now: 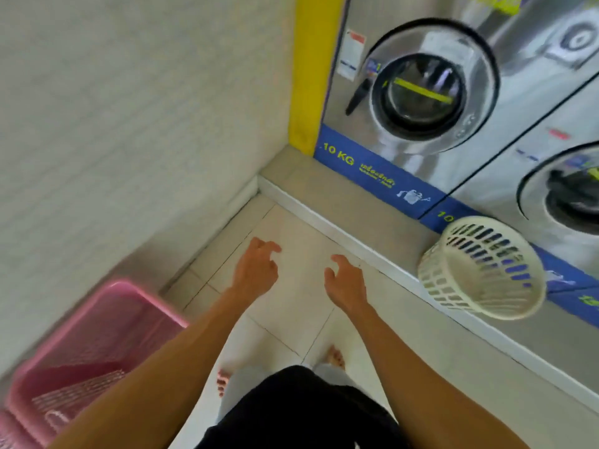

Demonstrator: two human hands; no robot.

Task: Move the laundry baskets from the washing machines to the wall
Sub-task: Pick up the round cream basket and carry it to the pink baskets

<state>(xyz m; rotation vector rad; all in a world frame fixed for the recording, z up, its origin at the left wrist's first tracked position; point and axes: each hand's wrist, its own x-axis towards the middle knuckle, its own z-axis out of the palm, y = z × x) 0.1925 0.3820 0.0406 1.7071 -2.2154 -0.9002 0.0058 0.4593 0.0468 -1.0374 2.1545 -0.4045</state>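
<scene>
Steel washers [405, 102] fill right side, on low step [340, 202]. White wall [113, 108] on left. Pink basket [94, 338] sits by wall, touching it: looks done. White basket [483, 267] tipped on side on step, right by second washer. Left hand [256, 270] and right hand [346, 283] both out front over floor, fingers spread and bent, holding nothing. Step in hand, I think: go get white basket. Next: turn right, reach over, grab its rim, carry to wall near pink one.
</scene>
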